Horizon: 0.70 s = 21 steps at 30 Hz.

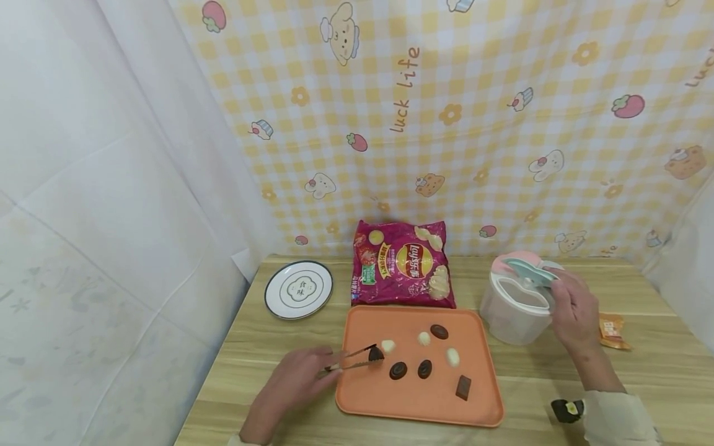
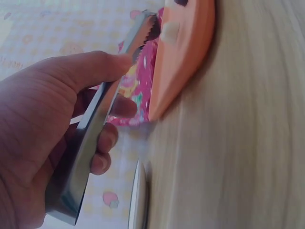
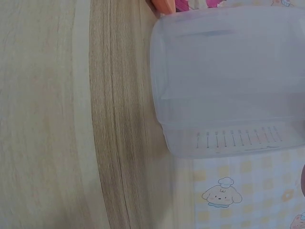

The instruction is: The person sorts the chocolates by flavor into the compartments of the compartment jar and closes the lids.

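Note:
My left hand (image 1: 298, 376) grips metal tongs (image 2: 90, 126), thumb along one side and fingers curled round the other. A dark chocolate piece (image 1: 376, 354) sits between the tong tips, over the left part of the orange tray (image 1: 401, 409). Several dark and white chocolates lie on that tray, among them a white one (image 1: 387, 345) close by the tips. At the back right, my right hand (image 1: 576, 313) holds the raised pale blue flap (image 1: 527, 271) of a clear plastic container (image 1: 504, 316). The right wrist view shows mostly the container's wall (image 3: 228, 67).
Behind the tray leans a magenta chip bag (image 1: 401, 263). A white plate (image 1: 298, 290) with a dark rim lies left of it. An orange wrapped snack (image 1: 612, 331) is right of the container, and a black wrapped piece (image 1: 566, 410) lies by the right sleeve.

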Available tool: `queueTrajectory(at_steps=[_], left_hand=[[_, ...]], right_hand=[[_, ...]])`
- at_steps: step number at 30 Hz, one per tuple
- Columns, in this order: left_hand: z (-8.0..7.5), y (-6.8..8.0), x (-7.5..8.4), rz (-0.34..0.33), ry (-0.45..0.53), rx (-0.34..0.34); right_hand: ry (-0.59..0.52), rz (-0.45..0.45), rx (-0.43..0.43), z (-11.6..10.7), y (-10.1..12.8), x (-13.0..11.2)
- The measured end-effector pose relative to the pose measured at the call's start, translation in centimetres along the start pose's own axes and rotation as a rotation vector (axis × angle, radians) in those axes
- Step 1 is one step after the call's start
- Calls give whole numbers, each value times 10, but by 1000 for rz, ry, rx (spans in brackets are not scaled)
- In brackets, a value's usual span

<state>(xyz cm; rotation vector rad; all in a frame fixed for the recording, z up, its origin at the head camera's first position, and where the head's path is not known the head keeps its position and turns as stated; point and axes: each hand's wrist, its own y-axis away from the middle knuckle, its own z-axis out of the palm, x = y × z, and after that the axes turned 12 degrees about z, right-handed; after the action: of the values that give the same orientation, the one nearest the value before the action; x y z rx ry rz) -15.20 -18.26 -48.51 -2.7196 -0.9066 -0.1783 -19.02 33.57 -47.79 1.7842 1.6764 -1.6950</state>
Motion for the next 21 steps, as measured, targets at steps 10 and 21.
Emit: queueTrajectory(at_steps=[10, 21], left_hand=[[-5, -48, 18, 80, -85, 81], [2, -107, 41, 145, -13, 219]], right_hand=[[-23, -8, 2, -1, 1, 2], [-31, 6, 3, 0, 2, -3]])
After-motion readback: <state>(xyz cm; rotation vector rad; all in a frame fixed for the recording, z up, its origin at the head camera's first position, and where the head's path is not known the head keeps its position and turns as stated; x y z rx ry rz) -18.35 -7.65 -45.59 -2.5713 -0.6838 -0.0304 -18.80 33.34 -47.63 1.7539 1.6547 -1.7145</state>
